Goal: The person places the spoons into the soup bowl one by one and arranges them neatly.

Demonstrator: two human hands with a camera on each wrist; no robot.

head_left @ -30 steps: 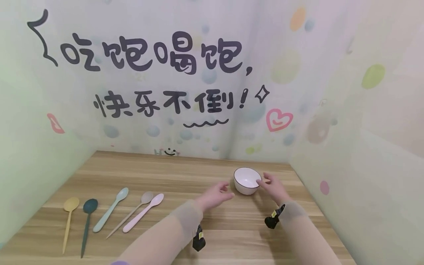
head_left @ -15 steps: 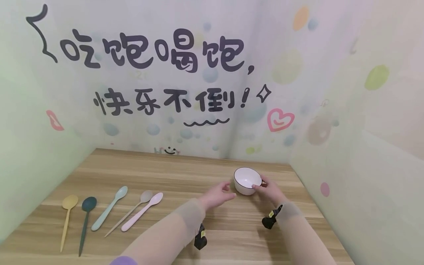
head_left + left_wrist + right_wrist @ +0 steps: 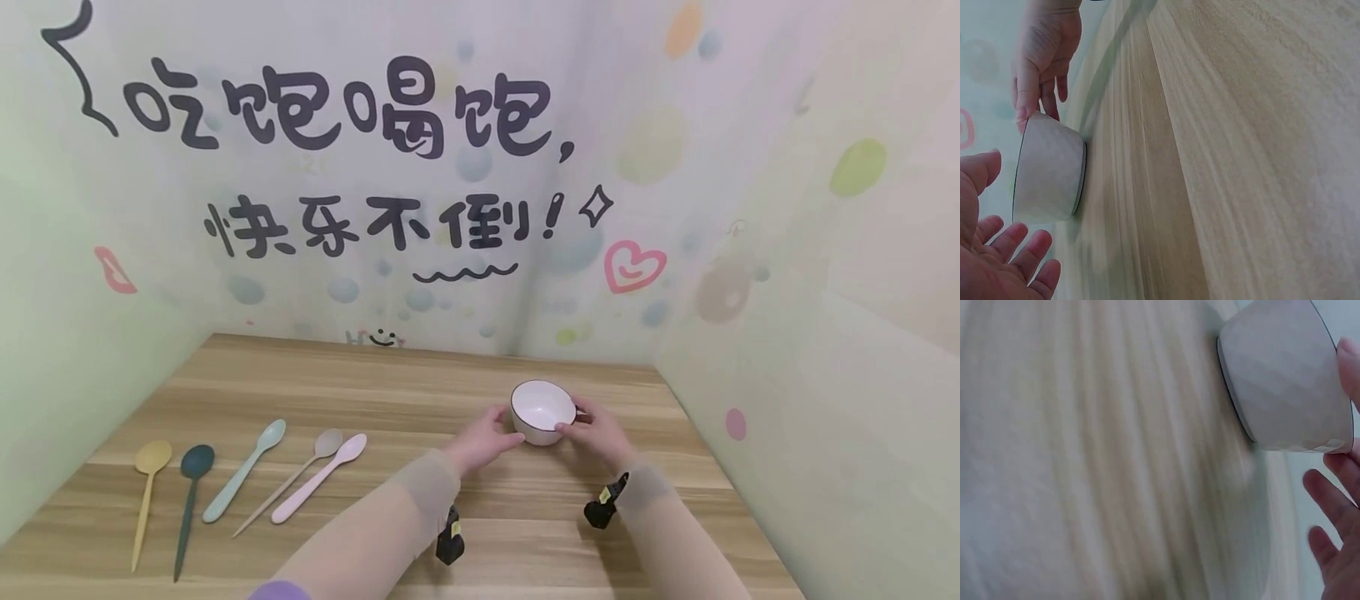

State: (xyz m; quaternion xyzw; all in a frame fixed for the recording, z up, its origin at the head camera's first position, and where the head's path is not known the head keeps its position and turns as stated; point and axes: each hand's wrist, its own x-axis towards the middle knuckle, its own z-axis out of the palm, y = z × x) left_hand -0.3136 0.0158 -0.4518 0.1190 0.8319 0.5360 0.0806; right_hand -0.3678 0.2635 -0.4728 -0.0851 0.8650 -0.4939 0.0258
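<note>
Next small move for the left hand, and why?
I'd probably curl the left hand in against the bowl: it lies open beside it, not gripping, while the right hand alone pinches the opposite side.

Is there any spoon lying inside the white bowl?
No, in the head view the bowl shows only its bare inside, while five spoons lie on the table.
</note>
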